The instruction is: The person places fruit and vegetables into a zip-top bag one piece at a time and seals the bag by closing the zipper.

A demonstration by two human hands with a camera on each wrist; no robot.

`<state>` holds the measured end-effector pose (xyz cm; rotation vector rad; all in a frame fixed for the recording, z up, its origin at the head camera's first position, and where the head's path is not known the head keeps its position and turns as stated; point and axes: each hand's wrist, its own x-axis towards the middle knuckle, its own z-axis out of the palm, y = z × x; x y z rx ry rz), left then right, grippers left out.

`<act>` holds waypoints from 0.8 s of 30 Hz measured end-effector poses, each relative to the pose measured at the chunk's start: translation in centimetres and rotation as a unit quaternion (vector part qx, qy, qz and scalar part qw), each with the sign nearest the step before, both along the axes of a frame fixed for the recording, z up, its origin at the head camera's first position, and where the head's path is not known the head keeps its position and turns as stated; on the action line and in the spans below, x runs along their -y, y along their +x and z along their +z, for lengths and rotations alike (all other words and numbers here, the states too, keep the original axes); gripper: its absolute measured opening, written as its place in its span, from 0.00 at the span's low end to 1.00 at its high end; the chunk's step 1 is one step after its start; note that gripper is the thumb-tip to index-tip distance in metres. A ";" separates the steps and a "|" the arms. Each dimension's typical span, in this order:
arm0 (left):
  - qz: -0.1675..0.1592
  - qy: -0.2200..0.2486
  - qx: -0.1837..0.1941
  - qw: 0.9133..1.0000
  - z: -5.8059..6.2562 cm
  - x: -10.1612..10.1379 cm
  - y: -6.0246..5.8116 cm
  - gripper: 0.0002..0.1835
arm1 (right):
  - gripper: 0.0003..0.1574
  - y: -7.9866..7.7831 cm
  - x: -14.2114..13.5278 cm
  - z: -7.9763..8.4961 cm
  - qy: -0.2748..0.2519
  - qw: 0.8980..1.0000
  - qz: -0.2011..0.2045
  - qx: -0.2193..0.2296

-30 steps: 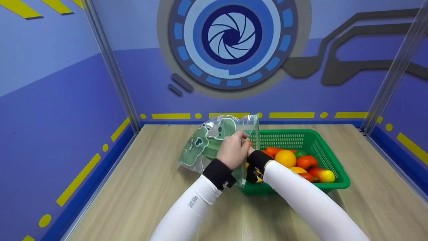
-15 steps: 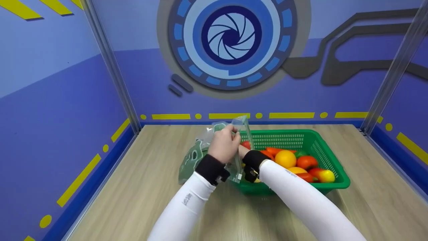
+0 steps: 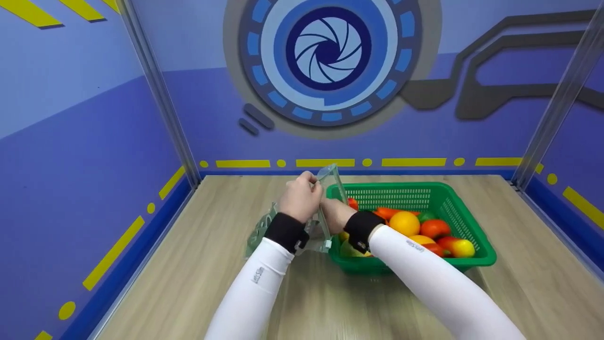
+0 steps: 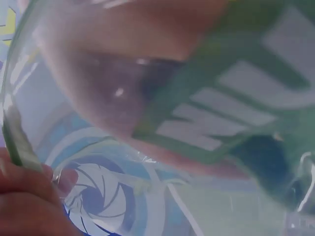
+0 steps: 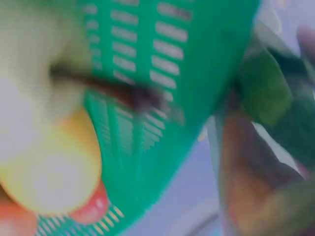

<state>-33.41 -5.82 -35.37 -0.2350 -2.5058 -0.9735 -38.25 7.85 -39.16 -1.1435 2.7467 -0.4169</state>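
A clear zip bag with green print (image 3: 261, 229) slumps on the table left of the basket, its mouth facing right. With thumb and fingers my left hand (image 3: 300, 196) pinches the upper part of the bag's mouth. My right hand (image 3: 336, 215) reaches leftward into that mouth; its fingers are hidden by the bag and the left hand. Through the film (image 4: 197, 118) in the left wrist view, a large pinkish, purplish, shiny shape shows, too blurred to name. Beside the right wrist, the green basket (image 3: 465, 208) holds fruit and vegetables.
An orange (image 3: 405, 223), a tomato (image 3: 435, 229) and a red-yellow fruit (image 3: 455, 247) lie in the basket. A pale fruit with a brown stem (image 5: 29, 73) sits near its left end. Blue printed walls (image 3: 188, 118) bound the wooden table (image 3: 203, 283).
Both hands have moved left, the right one away from the basket into the bag's mouth. The bag has slumped lower and shifted left, and more of the basket's left end shows.
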 end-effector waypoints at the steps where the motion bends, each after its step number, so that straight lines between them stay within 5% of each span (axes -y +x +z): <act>1: 0.008 -0.007 0.000 1.000 -0.1 0.1 -0.1 0.09 | 0.23 0.4 -0.2 0.3 -0.044 0.998 -0.030 0.022; 7: 0.063 -0.069 -0.006 0.996 -0.7 0.6 -0.7 0.09 | 0.16 0.6 -2.2 1.2 -0.189 0.978 -0.070 0.062; 12: 0.063 -0.050 -0.015 0.997 -1.2 0.8 -1.0 0.08 | 0.12 0.1 -5.0 2.1 -0.253 0.959 -0.121 0.046; 24: 0.060 -0.047 -0.012 0.997 -1.8 0.8 -1.0 0.09 | 0.22 -2.5 -13.5 1.1 -0.141 0.963 -0.226 0.047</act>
